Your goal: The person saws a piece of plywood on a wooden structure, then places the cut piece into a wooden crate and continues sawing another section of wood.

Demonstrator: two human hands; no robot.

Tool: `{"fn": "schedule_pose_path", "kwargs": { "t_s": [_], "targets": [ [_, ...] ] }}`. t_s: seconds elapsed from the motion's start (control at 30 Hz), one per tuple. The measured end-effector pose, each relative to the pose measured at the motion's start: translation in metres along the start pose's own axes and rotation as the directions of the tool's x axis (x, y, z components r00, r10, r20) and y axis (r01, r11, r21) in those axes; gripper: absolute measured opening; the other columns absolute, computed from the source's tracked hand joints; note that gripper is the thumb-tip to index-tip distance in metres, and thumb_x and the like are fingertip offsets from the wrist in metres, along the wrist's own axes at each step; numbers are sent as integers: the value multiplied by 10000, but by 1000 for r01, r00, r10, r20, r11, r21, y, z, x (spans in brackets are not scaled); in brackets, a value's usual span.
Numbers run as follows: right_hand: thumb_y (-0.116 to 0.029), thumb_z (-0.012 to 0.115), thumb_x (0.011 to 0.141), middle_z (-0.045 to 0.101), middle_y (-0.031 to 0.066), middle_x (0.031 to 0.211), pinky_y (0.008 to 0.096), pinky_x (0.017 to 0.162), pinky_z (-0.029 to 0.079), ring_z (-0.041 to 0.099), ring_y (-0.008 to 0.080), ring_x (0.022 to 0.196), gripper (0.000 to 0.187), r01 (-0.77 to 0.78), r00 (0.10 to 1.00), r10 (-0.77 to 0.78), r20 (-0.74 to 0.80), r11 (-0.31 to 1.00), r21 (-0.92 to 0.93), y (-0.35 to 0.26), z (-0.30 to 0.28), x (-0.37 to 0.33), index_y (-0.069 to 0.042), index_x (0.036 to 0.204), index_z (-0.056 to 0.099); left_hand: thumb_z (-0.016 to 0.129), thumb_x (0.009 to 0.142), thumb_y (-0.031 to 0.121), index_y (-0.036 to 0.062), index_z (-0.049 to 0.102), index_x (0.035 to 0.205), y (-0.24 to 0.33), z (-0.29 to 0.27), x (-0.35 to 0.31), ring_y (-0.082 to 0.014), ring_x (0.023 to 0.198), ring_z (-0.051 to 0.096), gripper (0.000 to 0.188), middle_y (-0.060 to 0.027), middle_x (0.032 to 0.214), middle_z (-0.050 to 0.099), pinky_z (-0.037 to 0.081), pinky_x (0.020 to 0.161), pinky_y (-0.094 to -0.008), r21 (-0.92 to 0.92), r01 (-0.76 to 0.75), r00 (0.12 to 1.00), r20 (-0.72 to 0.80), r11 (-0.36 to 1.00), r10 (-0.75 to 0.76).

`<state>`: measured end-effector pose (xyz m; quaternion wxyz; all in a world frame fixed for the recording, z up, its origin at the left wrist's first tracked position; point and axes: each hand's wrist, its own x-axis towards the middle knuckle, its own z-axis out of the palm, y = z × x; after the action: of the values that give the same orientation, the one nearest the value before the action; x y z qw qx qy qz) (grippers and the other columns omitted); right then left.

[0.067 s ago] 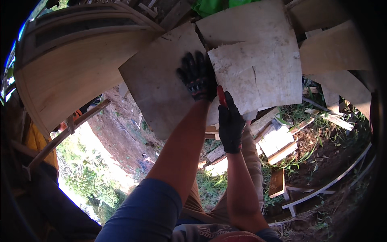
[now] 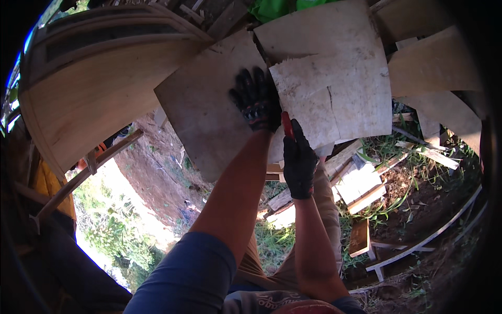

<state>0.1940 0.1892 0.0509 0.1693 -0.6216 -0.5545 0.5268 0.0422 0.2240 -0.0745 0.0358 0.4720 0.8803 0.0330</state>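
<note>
Black-gloved, my left hand [image 2: 256,101] lies flat with fingers spread on a thin brown plywood sheet [image 2: 204,115]. Just right of it, my right hand [image 2: 300,163], also gloved in black, is closed around a slim red-handled tool [image 2: 287,124]. The tool points away from me, along the line where the brown sheet meets a paler, worn plywood piece [image 2: 353,68]. Its working end does not show clearly. The paler piece has a ragged, splintered edge and a dark crack. A dark gap separates the two at the far end.
A large curved-looking wooden panel [image 2: 115,86] stands at the left, above a wooden rail [image 2: 89,175]. Broken boards [image 2: 361,180] lie on grass and soil at the right, near a small wooden frame [image 2: 361,238]. More plywood sheets [image 2: 439,63] and green plastic [image 2: 269,8] are farther off.
</note>
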Motion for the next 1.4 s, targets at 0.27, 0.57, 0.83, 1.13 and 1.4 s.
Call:
{"fn": "schedule_pose_path", "kwargs": {
  "t_s": [0.27, 0.57, 0.83, 1.13, 1.4],
  "targets": [
    [-194, 565, 1112, 695, 256, 1402, 500, 876, 627, 758, 440, 1082, 370, 317, 943, -331, -30, 922, -223, -7, 2, 11, 4, 1419, 624, 514, 1099, 353, 154, 420, 1691, 3, -6, -1, -418, 1654, 257, 632, -202, 1769, 334, 84, 1319, -683, 23, -38, 999, -28, 999, 38],
    [-251, 597, 1109, 748, 244, 1312, 494, 919, 617, 757, 438, 1106, 394, 64, 989, -23, 149, 959, -275, -71, -19, 56, -37, 1433, 664, 592, 1052, 356, 180, 508, 1642, -2, -9, -3, -431, 1627, 315, 621, -212, 1737, 390, 146, 1301, -702, -96, -29, 997, -73, 995, 22],
    [-275, 667, 1078, 760, 229, 1312, 468, 959, 643, 766, 414, 1154, 432, 214, 968, -231, -94, 964, -158, -46, 0, 23, -66, 1455, 678, 597, 1040, 340, 180, 511, 1635, -8, -10, -2, -432, 1611, 345, 622, -218, 1715, 419, 167, 1289, -712, -95, -57, 996, -71, 994, 51],
    [-215, 729, 1042, 796, 225, 1202, 444, 903, 626, 792, 395, 1072, 372, 172, 966, -205, -155, 964, -204, -69, 18, 25, -70, 1384, 732, 619, 1013, 309, 172, 563, 1591, -11, -13, -4, -432, 1596, 377, 597, -211, 1679, 470, 199, 1264, -738, -122, -103, 991, -94, 987, 92],
    [-231, 626, 1089, 777, 214, 1266, 461, 924, 631, 776, 412, 1098, 443, 115, 978, -146, -146, 972, -205, -64, 55, -13, -103, 1513, 632, 660, 1012, 331, 144, 505, 1636, -22, 8, 0, -447, 1544, 446, 669, -224, 1661, 485, 275, 1245, -705, -50, -84, 979, -192, 995, 73]
  ]
}}
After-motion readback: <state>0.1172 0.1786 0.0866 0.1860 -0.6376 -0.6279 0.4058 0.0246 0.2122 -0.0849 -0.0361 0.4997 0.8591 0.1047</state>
